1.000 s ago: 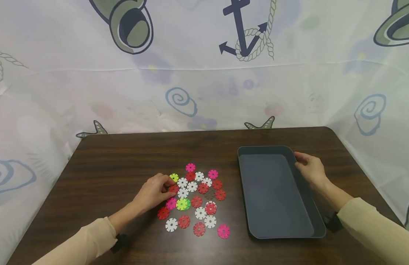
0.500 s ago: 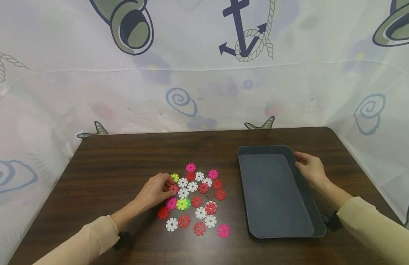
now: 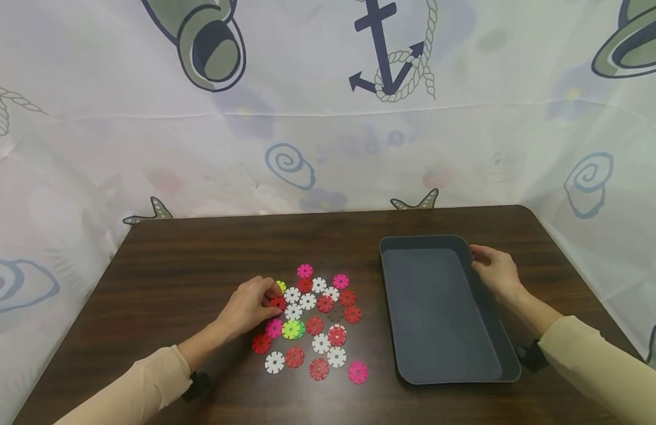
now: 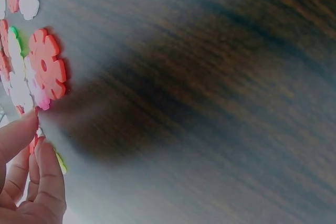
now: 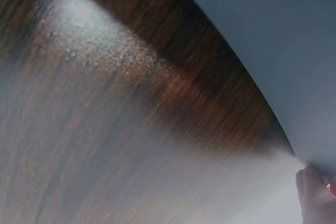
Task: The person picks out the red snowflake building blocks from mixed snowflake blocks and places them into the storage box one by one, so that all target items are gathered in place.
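My left hand (image 3: pixel 250 304) pinches a red notched plastic disc (image 3: pixel 277 303) at the left edge of a spread of flower-like discs. In the left wrist view, thumb and fingertips (image 4: pixel 47 153) come in from either side of that disc, which they largely hide. A yellow-green disc (image 3: pixel 281 285) lies partly behind the index finger, and a pink disc (image 3: pixel 274 328) is just below the thumb. My right hand (image 3: pixel 498 273) holds the right rim of a dark grey rectangular tray (image 3: pixel 511 348), near its far corner. In the right wrist view, only part of this hand (image 5: pixel 315 195) shows beside the tray.
Several white, red, pink and green discs (image 3: pixel 307 301) lie flat on the dark wooden table (image 3: pixel 200 248), some overlapping. The tray stands to their right and its floor is bare. A patterned white cloth (image 3: pixel 328 136) hangs behind the table.
The left fingers cover slightly more of the yellow-green disc than before. The right hand keeps its place on the tray, and the head view has shifted a little.
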Action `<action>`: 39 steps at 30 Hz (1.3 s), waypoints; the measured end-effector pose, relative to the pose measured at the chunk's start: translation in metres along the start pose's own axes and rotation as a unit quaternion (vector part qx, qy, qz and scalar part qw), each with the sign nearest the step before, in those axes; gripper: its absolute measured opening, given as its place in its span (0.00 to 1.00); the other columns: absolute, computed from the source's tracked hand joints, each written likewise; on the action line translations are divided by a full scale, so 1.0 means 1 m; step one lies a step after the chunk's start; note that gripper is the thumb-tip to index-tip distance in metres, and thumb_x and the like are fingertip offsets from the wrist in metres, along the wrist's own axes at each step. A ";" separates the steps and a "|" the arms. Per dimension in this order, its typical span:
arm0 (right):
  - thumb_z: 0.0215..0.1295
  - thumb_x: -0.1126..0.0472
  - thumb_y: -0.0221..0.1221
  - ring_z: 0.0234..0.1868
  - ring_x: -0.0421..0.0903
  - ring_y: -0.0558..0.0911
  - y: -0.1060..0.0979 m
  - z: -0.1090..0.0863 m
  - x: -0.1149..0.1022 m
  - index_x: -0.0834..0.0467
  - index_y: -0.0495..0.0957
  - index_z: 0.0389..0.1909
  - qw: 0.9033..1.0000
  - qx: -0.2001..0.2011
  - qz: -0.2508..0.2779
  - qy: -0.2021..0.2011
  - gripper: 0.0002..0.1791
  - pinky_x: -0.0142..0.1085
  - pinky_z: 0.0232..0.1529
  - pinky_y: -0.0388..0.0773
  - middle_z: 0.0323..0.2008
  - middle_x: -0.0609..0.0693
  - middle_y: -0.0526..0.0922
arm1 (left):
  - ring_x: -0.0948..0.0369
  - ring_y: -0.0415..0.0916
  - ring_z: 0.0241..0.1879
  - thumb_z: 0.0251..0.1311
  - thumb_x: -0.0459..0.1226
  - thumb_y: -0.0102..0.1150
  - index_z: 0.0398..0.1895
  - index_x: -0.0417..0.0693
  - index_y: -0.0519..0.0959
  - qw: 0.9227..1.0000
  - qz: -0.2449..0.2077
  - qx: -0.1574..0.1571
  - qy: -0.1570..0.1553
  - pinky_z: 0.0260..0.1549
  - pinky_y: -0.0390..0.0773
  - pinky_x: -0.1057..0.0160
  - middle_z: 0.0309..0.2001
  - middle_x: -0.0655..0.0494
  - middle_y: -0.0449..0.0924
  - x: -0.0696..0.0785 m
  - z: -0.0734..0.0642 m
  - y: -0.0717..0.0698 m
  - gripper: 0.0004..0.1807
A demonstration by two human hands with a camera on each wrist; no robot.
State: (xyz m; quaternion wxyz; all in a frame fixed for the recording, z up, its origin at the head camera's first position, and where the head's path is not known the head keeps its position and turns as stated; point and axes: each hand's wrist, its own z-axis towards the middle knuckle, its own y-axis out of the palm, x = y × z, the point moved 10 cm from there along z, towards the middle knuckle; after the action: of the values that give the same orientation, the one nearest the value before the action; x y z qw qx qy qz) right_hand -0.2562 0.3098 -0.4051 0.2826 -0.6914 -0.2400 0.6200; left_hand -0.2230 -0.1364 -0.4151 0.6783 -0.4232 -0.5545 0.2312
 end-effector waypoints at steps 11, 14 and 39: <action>0.64 0.71 0.50 0.56 0.64 0.72 -0.001 -0.001 -0.001 0.71 0.64 0.62 1.000 -0.002 -0.004 0.004 0.24 0.29 0.38 0.72 0.56 0.71 0.72 | 0.63 0.74 0.29 0.49 0.29 0.68 0.35 0.44 0.80 0.996 -0.075 -0.013 -0.041 0.32 0.78 0.66 0.30 0.55 0.79 -0.011 0.003 0.003 0.10; 0.64 0.71 0.50 0.55 0.64 0.73 -0.001 -0.001 0.000 0.71 0.64 0.62 1.000 -0.002 -0.005 0.004 0.24 0.27 0.35 0.71 0.56 0.71 0.72 | 0.62 0.74 0.29 0.50 0.29 0.67 0.36 0.44 0.81 0.993 -0.096 -0.012 -0.063 0.33 0.79 0.64 0.30 0.55 0.79 -0.015 0.003 0.004 0.10; 0.64 0.71 0.50 0.52 0.63 0.75 -0.001 -0.001 0.001 0.70 0.65 0.62 1.000 0.005 -0.004 0.012 0.24 0.37 0.39 0.76 0.56 0.71 0.72 | 0.61 0.76 0.32 0.56 0.29 0.62 0.44 0.39 0.79 0.951 -0.297 -0.038 -0.077 0.37 0.80 0.56 0.38 0.47 0.79 0.061 0.060 0.029 0.11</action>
State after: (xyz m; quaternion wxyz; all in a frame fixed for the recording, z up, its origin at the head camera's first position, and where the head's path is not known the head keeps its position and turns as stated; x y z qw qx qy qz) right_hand -0.2555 0.3110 -0.4050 0.2916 -0.6963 -0.2365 0.6118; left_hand -0.2581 -0.0545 -0.4037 0.6546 -0.2457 -0.7143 0.0294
